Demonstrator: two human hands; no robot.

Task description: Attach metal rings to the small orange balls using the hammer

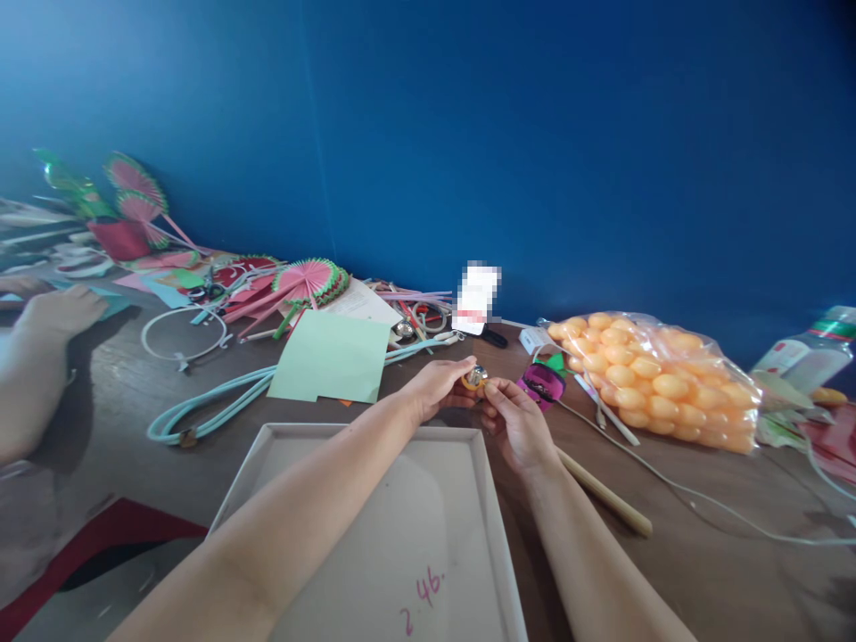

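Observation:
A small round piece (475, 378), yellow-orange at the rim with a shiny silver middle, sits between my two hands above the far edge of a shallow white box. My left hand (447, 385) grips it from the left, the thumb on top. From the right, my right hand (514, 417) pinches its edge between thumb and fingers. Its exact kind is too small to make out. Just right of my right hand lies an open purple pouch or case (543, 385) with a green leaf-shaped top. The white box (498, 544) stands below my forearms, with pink handwriting inside.
Right: a clear bag of orange balls (659, 379), a wooden stick (605, 492), a white cable (702, 513). Left: light green paper (331, 357), a pale blue tube loop (218, 406), watermelon-patterned paper fans (311, 283). A phone (476, 299) leans at the wall. Another person's hand (60, 312) works far left.

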